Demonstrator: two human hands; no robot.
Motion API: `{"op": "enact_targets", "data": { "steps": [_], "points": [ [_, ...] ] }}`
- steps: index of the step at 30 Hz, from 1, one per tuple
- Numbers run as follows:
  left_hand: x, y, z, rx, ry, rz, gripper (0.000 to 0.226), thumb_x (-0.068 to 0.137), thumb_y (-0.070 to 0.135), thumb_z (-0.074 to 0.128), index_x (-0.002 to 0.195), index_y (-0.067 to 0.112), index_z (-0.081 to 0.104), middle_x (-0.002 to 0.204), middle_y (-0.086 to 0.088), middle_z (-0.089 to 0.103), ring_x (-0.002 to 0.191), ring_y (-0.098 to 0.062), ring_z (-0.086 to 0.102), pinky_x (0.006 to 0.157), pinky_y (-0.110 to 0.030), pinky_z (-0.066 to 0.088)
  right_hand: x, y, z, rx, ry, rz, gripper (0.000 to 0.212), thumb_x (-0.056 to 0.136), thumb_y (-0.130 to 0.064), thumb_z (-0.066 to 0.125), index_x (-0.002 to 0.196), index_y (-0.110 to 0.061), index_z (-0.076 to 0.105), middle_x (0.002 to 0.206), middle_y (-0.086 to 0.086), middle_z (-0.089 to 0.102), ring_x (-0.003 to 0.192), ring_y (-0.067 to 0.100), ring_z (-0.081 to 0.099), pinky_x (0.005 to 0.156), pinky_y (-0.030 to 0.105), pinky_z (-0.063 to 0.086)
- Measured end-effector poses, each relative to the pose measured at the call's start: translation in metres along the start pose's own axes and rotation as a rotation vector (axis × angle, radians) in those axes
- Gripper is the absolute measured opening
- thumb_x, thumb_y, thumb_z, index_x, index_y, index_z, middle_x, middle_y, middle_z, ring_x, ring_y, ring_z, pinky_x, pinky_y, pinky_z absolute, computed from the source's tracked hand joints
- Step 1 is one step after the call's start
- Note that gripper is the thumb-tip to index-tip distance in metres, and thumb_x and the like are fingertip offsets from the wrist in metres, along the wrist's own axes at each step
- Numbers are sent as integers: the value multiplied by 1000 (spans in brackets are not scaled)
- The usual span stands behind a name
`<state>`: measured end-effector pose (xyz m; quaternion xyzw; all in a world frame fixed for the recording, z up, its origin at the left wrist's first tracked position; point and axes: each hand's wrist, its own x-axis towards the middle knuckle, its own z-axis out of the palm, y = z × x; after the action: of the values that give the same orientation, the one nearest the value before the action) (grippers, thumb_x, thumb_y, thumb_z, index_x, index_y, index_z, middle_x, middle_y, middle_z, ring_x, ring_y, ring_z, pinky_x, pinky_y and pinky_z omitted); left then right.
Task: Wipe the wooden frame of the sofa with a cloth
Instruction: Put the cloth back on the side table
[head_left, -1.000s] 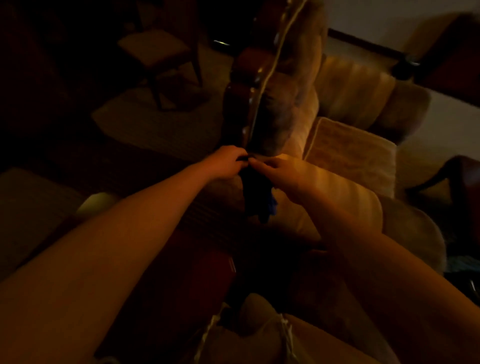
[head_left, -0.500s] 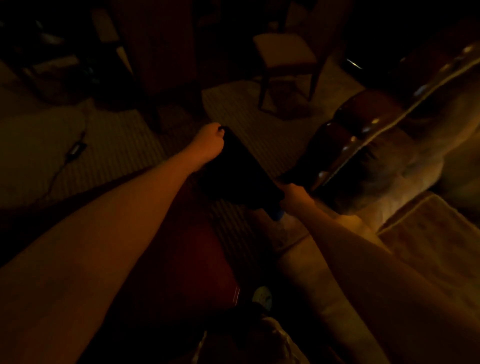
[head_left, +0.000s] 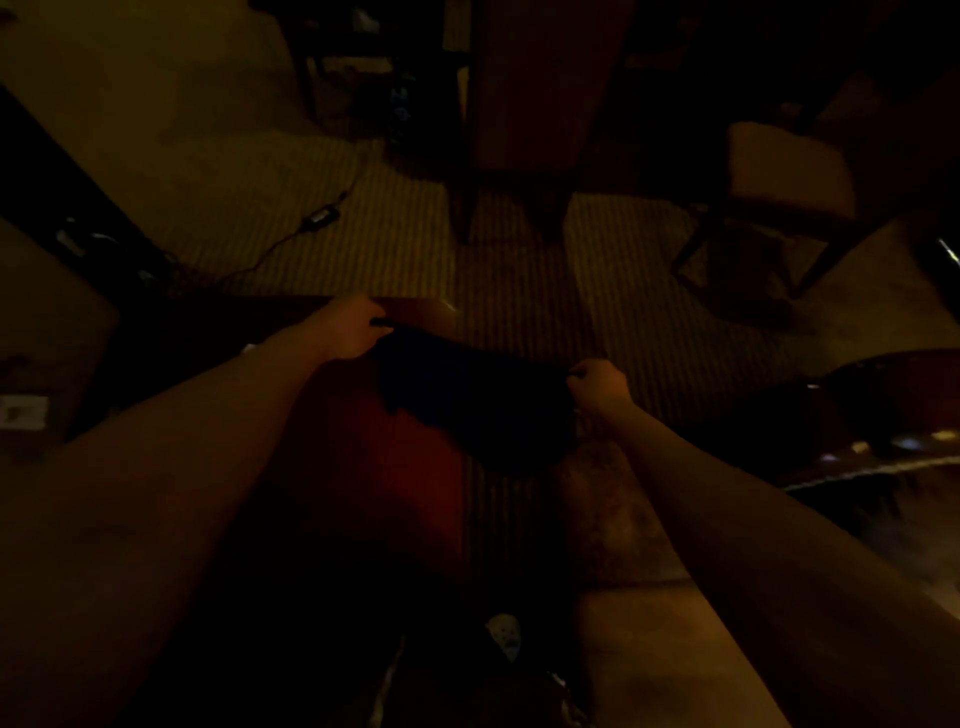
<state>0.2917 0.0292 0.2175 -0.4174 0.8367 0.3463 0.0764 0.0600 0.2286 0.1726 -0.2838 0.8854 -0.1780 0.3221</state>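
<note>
The room is very dim. A dark blue cloth (head_left: 467, 400) hangs spread out between my two hands above the floor. My left hand (head_left: 353, 327) pinches its upper left corner. My right hand (head_left: 597, 384) grips its right edge in curled fingers. The sofa's glossy dark wooden frame (head_left: 883, 447) shows at the right edge, well to the right of my right hand and apart from the cloth. The sofa's tan upholstery (head_left: 649, 639) lies low in the view under my right forearm.
A striped carpet (head_left: 519, 260) covers the floor. A padded wooden chair (head_left: 784, 171) stands at the upper right, and a tall wooden piece (head_left: 530, 104) at top centre. A cable with an adapter (head_left: 322, 215) lies at the left. A dark red table (head_left: 363, 467) sits below my left arm.
My view has swung left, away from the sofa back. My hands, once close together on the bunched cloth at the frame, have moved apart and stretched the cloth open.
</note>
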Motion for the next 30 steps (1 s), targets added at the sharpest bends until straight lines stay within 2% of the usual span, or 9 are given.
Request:
{"op": "enact_targets", "data": {
  "steps": [4,9,14,16,21,25,27,29,30],
  "points": [
    [3,-50,-16,33,14,-56,19,94,8,53,92,-6,66,94,-15,59,88,-27,54,80,-33,44,11,-27,18,-48,-21,-33,23,94,-14,51,110,-3,63,113,15,62,100,25,60,71,26,43],
    [21,-92,-37,45,61,-92,17,89,-1,58,100,-9,68,106,-23,63,100,-36,57,83,-35,45,28,-69,39,-105,-25,-88,21,93,-12,53,100,3,65,107,18,62,95,25,60,71,29,46],
    [47,-115,-60,16,162,-117,22,89,-7,55,107,-11,65,113,-28,61,106,-41,55,88,-38,44,59,-118,52,-135,31,-116,30,96,-15,46,113,7,57,118,24,57,109,34,56,86,36,46],
    [57,-122,-69,0,231,-136,22,89,-7,52,107,-14,63,115,-30,59,107,-42,53,89,-40,43,75,-138,51,-117,65,-155,29,96,-16,47,112,7,57,116,23,58,107,33,56,79,32,44],
    [85,-135,-100,-40,364,-178,20,91,-8,46,86,2,62,100,-21,54,95,-31,52,78,-34,39,130,-190,34,-91,143,-288,26,95,-18,51,99,5,62,105,20,62,94,28,59,65,25,37],
    [108,-146,-118,-61,448,-197,21,89,-10,47,96,-3,66,103,-24,60,97,-36,56,82,-40,44,170,-223,28,-102,177,-444,23,96,-18,51,97,2,62,94,13,60,87,24,58,58,20,35],
    [120,-149,-111,-40,435,-218,35,88,-9,48,65,16,53,74,-6,50,79,-22,50,75,-32,37,182,-224,34,-158,197,-512,21,96,-17,49,95,0,62,97,15,59,89,24,56,62,21,32],
    [130,-159,-95,-74,385,-273,45,91,-4,46,63,30,37,71,7,40,78,-20,44,78,-28,34,194,-215,50,-235,218,-559,21,97,-16,48,94,0,60,102,18,57,95,27,52,69,25,33],
    [133,-164,-84,-85,355,-278,41,93,-3,44,67,29,44,78,0,48,84,-25,49,83,-39,38,199,-207,60,-270,213,-569,20,97,-15,47,95,0,60,104,18,57,98,28,51,72,27,34]
  ]
}}
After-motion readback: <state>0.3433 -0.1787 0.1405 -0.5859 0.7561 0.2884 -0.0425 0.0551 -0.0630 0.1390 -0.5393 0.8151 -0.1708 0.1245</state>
